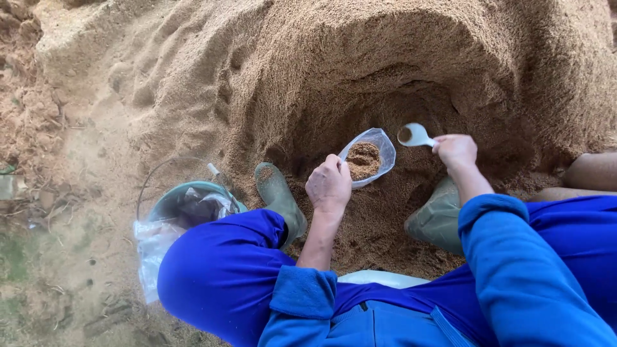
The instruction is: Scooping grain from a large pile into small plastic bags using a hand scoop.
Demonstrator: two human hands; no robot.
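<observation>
Crouching at the foot of a large mound of tan sawdust-like material (334,58), a person in a blue work suit (514,270) works with both hands over a hollow dug into the mound's face. Left hand (329,185): clenched on the near edge of a small clear plastic bag (371,154), holding its mouth open and tilted up toward the mound. The bag is roughly half filled with the same brown granular material, visible through the plastic. Right hand (455,151): closed round the handle of a white plastic scoop (414,135), held just to the right of the bag and slightly above its rim; scoop and bag are near but not touching. The scoop's bowl carries a small brown load.

Both feet wear green rubber boots, planted in the loose material: left boot (277,196) just beside the left forearm, right boot (437,218) below the right wrist.

At the person's left side, on bare ground, stands a teal bucket (186,202) with a thin wire handle (151,183) hanging over its rim. More clear plastic bags (151,254) lie crumpled against it, partly inside and partly spilling outward. Ground to the far left shows dry leaves and patches of grass (19,257).
</observation>
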